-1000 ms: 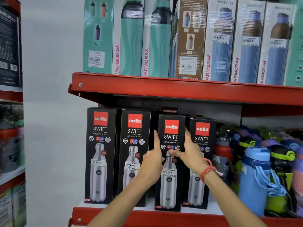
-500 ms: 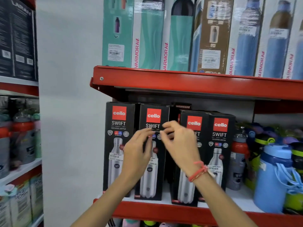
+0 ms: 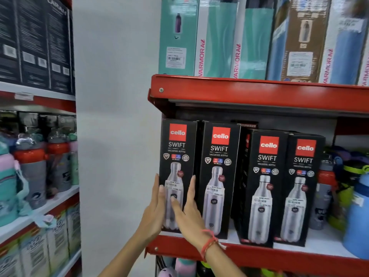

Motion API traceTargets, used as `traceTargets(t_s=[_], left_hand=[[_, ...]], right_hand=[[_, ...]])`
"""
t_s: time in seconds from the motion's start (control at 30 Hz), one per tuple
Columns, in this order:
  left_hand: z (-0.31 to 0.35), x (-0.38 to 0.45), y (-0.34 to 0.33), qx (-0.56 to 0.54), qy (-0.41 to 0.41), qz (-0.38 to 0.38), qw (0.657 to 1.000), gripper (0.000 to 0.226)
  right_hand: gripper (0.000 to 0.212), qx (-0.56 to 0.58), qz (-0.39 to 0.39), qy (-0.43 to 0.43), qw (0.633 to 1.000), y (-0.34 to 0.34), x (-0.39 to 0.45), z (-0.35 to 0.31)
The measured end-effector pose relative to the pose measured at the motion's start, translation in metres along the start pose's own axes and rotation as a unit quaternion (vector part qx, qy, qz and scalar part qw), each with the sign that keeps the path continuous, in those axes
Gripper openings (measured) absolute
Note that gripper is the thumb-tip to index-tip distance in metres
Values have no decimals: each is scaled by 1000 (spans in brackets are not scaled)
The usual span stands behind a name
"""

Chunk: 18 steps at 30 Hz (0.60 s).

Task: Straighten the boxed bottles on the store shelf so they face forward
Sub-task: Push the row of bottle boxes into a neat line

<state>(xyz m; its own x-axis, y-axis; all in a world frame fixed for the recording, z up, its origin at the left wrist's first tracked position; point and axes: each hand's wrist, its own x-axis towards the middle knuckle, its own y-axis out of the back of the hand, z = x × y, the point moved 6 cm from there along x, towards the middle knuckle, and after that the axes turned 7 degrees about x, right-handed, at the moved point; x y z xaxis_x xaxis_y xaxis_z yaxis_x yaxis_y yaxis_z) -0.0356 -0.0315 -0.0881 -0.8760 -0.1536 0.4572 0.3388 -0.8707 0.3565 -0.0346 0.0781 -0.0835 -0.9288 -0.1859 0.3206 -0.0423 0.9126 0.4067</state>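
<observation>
Several black Cello Swift bottle boxes stand in a row on the red shelf (image 3: 279, 258). The leftmost box (image 3: 177, 145) faces forward, and both hands are on its lower half. My left hand (image 3: 154, 214) lies against its left edge with a finger on the front. My right hand (image 3: 189, 212) presses the right edge, thumb across the front, fingers in the gap beside the second box (image 3: 219, 149). The third box (image 3: 267, 157) and fourth box (image 3: 303, 161) stand further right, slightly forward. Between the second and third, a box behind (image 3: 247, 144) shows its side.
Tall Varmora boxes (image 3: 216, 47) fill the upper red shelf (image 3: 259, 94). Loose coloured bottles (image 3: 357, 218) crowd the right end of the lower shelf. A white pillar (image 3: 115, 116) stands left of the unit, with another rack of bottles (image 3: 34, 166) beyond it.
Both hands moved left along the row, from the third box, past the second, onto the leftmost box. The view shifted left and closer.
</observation>
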Motion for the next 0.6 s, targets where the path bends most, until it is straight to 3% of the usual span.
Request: traceTargets(t_s=[0.2,0.6], left_hand=[[3,-16,6,13,9,-43,999,50],[12,-54,13,57,29,5,998,42]], right_hand=[[77,19,0,3,1000,-2,-5,7],[82,-30,-5,41,999,10,-42,5]])
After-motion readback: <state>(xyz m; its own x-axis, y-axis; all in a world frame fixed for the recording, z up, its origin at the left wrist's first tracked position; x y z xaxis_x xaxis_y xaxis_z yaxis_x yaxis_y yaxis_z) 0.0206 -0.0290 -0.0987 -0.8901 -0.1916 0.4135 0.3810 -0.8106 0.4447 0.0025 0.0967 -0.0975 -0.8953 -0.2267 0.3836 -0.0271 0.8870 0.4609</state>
